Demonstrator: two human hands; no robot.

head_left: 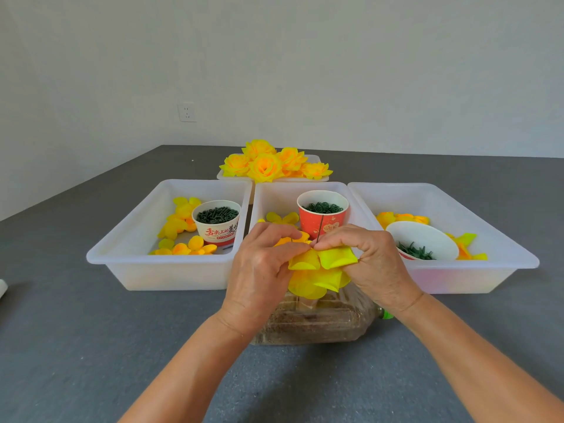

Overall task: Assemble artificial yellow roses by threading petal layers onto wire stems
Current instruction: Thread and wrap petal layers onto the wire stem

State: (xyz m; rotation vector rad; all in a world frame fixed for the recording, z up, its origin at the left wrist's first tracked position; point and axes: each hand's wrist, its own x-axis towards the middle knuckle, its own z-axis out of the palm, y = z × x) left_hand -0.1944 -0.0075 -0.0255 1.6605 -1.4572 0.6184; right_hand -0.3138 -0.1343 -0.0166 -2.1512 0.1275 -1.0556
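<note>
Both forearms reach in from the bottom edge over the grey table (76, 346), converging above a clear bottle (320, 322) lying on its side. Left hand (259, 270), back up, fingers curled, thumb and forefinger pinching the yellow petals (320, 270) at the centre. Right hand (375, 264) mirrors it, fingertips pinched on the petal layer by the thin wire (321, 227), which stands upright between the hands. Behind: three white trays (171, 276) holding loose petals and cups (323, 213) of green parts. Farthest, finished roses (265, 163) heaped in a fourth tray.
</note>
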